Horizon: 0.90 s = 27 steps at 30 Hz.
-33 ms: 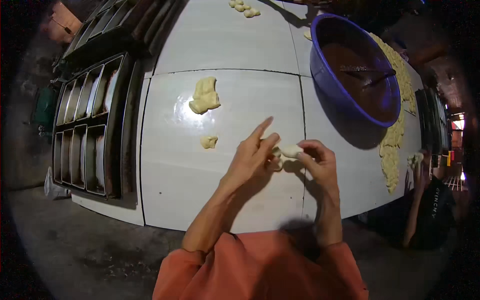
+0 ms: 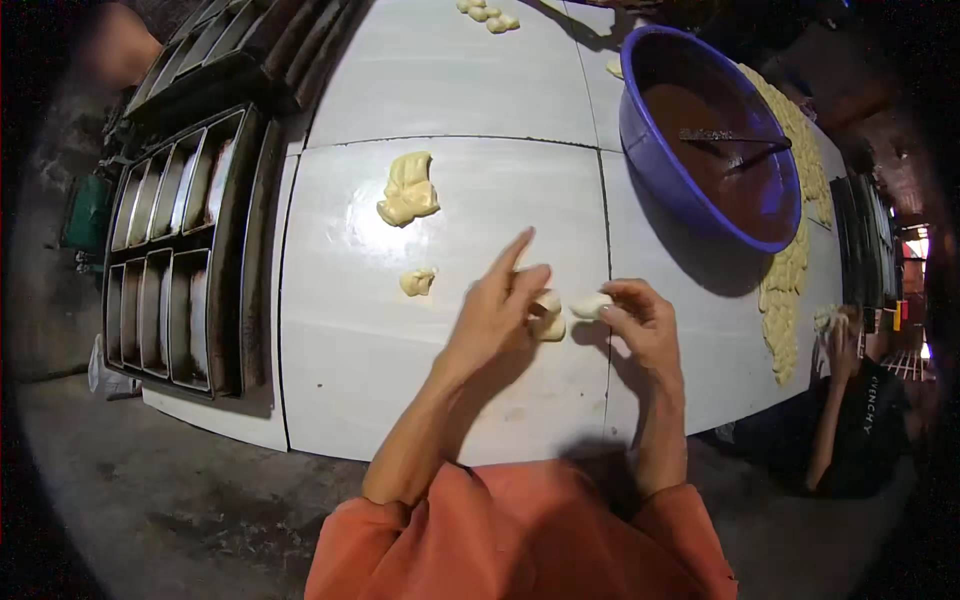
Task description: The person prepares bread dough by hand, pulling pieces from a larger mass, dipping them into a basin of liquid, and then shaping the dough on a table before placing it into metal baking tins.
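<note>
Pale dough lies in and about both my hands in the head view. My right hand [image 2: 645, 318] is closed, pinching a small rounded dough piece [image 2: 590, 306] between thumb and fingertips. My left hand [image 2: 490, 315] has its index finger stretched out, while its lower fingers curl around another dough piece [image 2: 549, 327], partly hidden by the hand. A narrow gap separates the two pieces. Farther off to the left, a larger folded dough lump [image 2: 408, 190] rests on the white tabletop [image 2: 370, 350], with a small dough scrap [image 2: 418, 282] nearer me.
A purple basin [image 2: 685, 185] of brown contents, a dark utensil in it, stands at the right. Rows of shaped dough [image 2: 785, 300] lie beyond it. Metal loaf pans [image 2: 180, 250] line the left side. A co-worker's hand [image 2: 842, 335] holds something pale at far right.
The dough between my hands, joined before, now shows as two separate pieces. My left hand has shifted slightly left and my right hand slightly right.
</note>
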### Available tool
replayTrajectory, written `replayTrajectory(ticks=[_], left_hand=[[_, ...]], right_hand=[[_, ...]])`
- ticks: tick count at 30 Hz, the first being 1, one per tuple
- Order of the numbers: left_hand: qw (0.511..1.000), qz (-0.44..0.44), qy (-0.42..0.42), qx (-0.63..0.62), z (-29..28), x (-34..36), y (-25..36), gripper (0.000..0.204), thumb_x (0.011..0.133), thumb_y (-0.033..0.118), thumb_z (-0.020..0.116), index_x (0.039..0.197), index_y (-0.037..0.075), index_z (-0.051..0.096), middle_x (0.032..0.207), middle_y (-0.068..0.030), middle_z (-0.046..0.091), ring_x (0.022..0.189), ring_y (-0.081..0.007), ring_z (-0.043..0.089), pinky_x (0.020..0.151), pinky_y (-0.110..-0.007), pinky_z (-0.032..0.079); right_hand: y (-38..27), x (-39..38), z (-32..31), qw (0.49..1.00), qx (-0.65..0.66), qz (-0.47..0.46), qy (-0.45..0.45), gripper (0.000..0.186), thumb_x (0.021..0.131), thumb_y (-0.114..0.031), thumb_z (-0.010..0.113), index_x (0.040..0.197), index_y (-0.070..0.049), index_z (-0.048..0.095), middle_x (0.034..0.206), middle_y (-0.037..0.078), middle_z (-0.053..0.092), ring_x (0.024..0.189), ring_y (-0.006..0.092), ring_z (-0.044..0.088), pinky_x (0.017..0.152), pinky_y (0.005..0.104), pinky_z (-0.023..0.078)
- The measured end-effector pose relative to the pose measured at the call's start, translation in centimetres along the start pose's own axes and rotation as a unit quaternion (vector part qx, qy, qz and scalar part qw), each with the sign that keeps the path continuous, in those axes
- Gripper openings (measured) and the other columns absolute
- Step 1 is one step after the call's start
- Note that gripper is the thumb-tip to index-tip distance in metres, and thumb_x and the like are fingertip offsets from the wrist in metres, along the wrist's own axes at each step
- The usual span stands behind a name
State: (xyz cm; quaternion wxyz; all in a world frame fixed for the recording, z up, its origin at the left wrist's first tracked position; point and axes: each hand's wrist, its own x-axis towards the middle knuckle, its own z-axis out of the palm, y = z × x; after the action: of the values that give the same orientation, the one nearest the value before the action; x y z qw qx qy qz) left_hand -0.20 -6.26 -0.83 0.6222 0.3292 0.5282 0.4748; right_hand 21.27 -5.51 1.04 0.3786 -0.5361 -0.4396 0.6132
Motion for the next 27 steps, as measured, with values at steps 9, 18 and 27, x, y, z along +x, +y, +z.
replayTrajectory(ticks=[9,18,27], left_hand=[[0.978,0.065,0.11,0.166,-7.6,-0.3,1.2,0.044,0.096,0.024,0.067,0.133,0.001,0.061,0.123,-0.0183,0.068,0.103,-0.0227,0.068,0.087,-0.034,0.055],[0.855,0.164,0.285,0.402,-13.1,2.8,1.3,0.031,0.093,0.025,0.068,0.119,0.008,0.069,0.107,-0.011,0.072,0.089,-0.0256,0.069,0.078,-0.038,0.054],[0.746,0.243,0.163,0.598,-15.3,8.1,0.2,0.049,0.087,0.011,0.061,0.135,0.021,0.062,0.144,-0.0229,0.049,0.133,-0.0429,0.044,0.102,-0.057,0.041]], right_hand=[[1.9,1.2,-1.2,0.901,-0.417,-0.07,-0.098,0.03,0.093,-0.019,0.064,0.113,0.003,0.068,0.1,0.012,0.071,0.092,0.0249,0.067,0.086,0.0372,0.053],[-2.0,8.7,9.8,0.974,-0.208,0.008,-0.088,0.036,0.095,-0.025,0.065,0.119,0.001,0.067,0.109,0.015,0.068,0.097,0.0239,0.067,0.079,0.0358,0.059],[2.7,16.8,20.0,0.828,-0.495,-0.264,-0.014,0.037,0.083,-0.034,0.072,0.091,0.002,0.063,0.1,0.021,0.067,0.094,0.0351,0.065,0.08,0.0482,0.051]])
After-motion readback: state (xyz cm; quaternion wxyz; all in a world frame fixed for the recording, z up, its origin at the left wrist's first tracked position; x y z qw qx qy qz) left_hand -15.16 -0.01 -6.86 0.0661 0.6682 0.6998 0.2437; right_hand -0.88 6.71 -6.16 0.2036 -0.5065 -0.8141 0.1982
